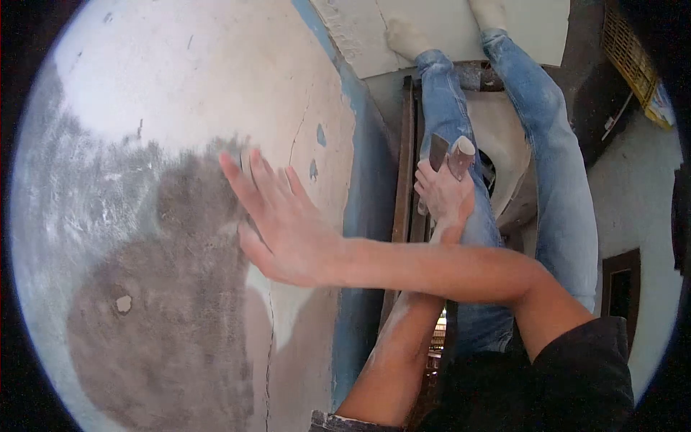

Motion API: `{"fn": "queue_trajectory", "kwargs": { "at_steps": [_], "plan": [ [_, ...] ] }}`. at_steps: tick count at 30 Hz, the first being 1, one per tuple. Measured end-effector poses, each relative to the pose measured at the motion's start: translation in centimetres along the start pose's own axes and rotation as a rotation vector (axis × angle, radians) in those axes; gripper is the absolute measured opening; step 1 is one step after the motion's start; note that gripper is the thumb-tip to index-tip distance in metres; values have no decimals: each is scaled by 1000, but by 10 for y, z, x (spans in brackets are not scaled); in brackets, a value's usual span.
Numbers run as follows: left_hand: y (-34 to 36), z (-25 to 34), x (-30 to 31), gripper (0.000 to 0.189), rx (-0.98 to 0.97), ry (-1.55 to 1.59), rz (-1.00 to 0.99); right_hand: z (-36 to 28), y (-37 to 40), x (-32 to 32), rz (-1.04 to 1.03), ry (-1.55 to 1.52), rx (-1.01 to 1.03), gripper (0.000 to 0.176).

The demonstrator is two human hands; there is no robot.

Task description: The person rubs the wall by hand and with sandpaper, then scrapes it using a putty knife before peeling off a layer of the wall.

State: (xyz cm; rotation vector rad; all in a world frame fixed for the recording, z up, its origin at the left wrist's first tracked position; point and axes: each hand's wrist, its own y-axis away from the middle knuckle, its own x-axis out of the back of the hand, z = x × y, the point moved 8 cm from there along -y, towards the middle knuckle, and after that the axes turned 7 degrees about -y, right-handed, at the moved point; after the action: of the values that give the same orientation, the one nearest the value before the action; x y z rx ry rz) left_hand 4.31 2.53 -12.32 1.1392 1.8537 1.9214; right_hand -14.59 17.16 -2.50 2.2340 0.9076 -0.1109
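My right arm reaches across to the left, over my left forearm. My right hand [288,216] is open, its fingers spread against the wall [194,86] at the edge of a dark grey patch [165,324]. Beside my thigh, my left hand [445,191] is closed around a putty knife [437,153], whose dark flat blade points up. A round handle with a pale end [462,153] also sticks out of that grip. White dust coats both hands.
A thin crack [271,345] runs down the wall, near a blue edge strip [344,288]. My dusty jeans [554,165] and feet lie beyond, with a white board [461,36] under the feet. A yellow crate [633,57] stands at upper right.
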Motion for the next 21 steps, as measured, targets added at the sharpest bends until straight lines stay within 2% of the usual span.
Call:
{"fn": "queue_trajectory", "kwargs": {
  "at_steps": [2,5,8,11,14,17,21],
  "plan": [
    [3,-2,-3,36,-21,6,80,4,5,-6,11,-22,23,81],
    [1,-4,-3,37,-20,0,45,12,-24,8,75,-40,-73,82],
    [1,-1,-6,37,-21,4,20,-2,-15,6,11,-68,-59,84],
    [0,-3,-7,37,-18,-3,26,-15,12,-8,-49,-47,38,84],
    [-1,-6,-9,36,2,-39,53,18,-31,5,47,-11,-53,85],
    [-6,-4,-8,34,-10,-54,88,22,-52,21,85,-62,-103,87],
    [-4,-1,-5,37,-23,-9,11,-9,-6,6,-92,-54,-43,88]
  ]
}}
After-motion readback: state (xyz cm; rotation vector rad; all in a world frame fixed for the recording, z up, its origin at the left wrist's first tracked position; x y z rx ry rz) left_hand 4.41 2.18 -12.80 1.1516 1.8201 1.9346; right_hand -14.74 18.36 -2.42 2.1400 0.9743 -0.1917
